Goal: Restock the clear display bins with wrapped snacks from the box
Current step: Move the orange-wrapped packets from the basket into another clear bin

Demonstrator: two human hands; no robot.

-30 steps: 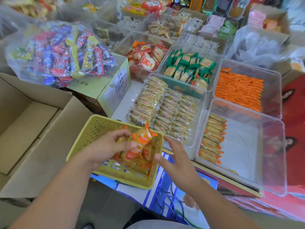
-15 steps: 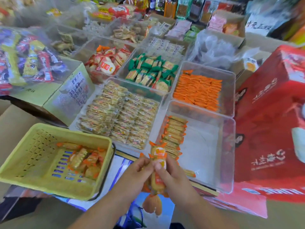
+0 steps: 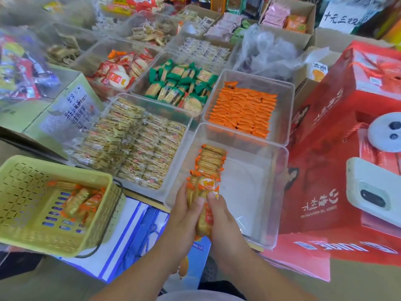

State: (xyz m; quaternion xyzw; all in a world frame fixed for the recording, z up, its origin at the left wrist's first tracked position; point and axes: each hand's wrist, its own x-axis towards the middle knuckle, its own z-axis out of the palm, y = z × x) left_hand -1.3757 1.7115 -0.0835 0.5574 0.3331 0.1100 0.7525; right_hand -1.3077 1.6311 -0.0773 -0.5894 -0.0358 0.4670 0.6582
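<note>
1. The left hand (image 3: 184, 216) and right hand (image 3: 227, 222) are both clamped on one stack of orange-wrapped snacks (image 3: 204, 192), with fingers curled round it from either side.
2. Half a second ago the stack was held in front of the bin (image 3: 249, 187). It has since moved forward over the near wall, and its top meets the row (image 3: 211, 158) already inside.
3. The basket (image 3: 23, 192) on the left holds a few packs (image 3: 80, 203), as before.

The left hand (image 3: 184, 218) and right hand (image 3: 226, 224) together grip a bundle of orange-wrapped biscuit packets (image 3: 202, 192) at the near wall of a clear plastic bin (image 3: 275, 203), just at the near end of a short row of matching packets (image 3: 211, 159) inside. A yellow slotted plastic basket (image 3: 23, 192) sits to the left.
</note>
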